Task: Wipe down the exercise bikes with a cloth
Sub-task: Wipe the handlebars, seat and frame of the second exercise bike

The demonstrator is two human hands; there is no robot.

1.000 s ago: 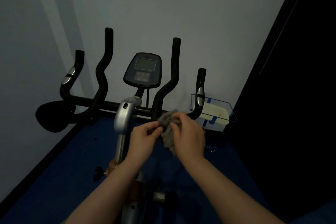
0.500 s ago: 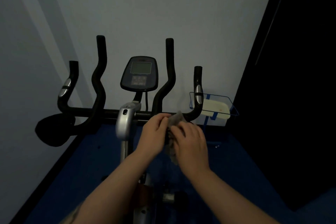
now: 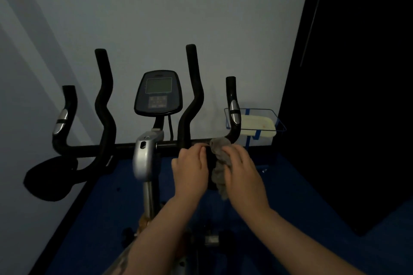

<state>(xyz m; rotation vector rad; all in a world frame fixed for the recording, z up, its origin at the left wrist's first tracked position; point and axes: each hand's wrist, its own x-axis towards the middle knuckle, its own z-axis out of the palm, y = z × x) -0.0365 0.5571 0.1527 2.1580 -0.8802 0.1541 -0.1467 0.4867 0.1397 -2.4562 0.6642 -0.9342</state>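
Note:
An exercise bike stands before me, with black handlebars (image 3: 105, 105), a grey stem (image 3: 146, 154) and a console (image 3: 158, 94) at the centre. A grey cloth (image 3: 218, 163) hangs just below the right part of the crossbar (image 3: 172, 146). My right hand (image 3: 242, 172) grips the cloth from the right. My left hand (image 3: 191, 168) is beside it, fingertips pinching the cloth's upper edge near the bar. The cloth's top touches the base of the right outer handle (image 3: 232, 116).
A pale wall stands close behind the bike. A blue wire basket (image 3: 277, 123) holding a pale object sits at the right, behind the outer handle. A dark panel fills the right side. The floor is blue. The bike casts a dark shadow at the lower left (image 3: 50, 178).
Both hands have moved up and forward with the cloth, from below the crossbar to against it near the right handle's base. The view has shifted slightly.

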